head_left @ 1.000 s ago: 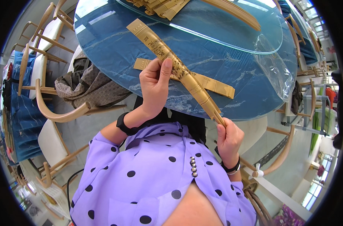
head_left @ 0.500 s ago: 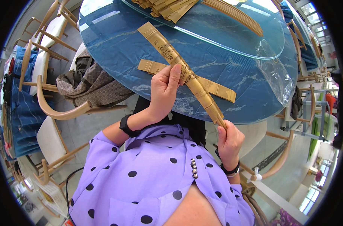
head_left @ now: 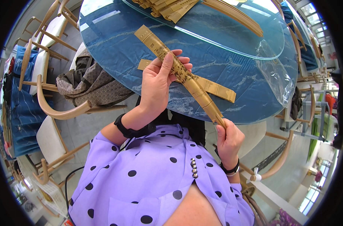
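Two hands, left (head_left: 156, 84) and right (head_left: 227, 139), clamped on one folded fan (head_left: 186, 77) | one flat fan (head_left: 213, 87) on table (head_left: 115, 45)

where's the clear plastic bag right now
In the head view, the clear plastic bag lies on the right side of the blue table, at the edge of the glass turntable, right of the folded fan in both hands.

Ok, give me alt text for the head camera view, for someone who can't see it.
Seen from above, a person in a purple polka-dot blouse holds a closed tan folding fan in both hands, the left hand wrapped around its middle and the right hand gripping its narrow end. Below it a second fan lies on a round blue table.
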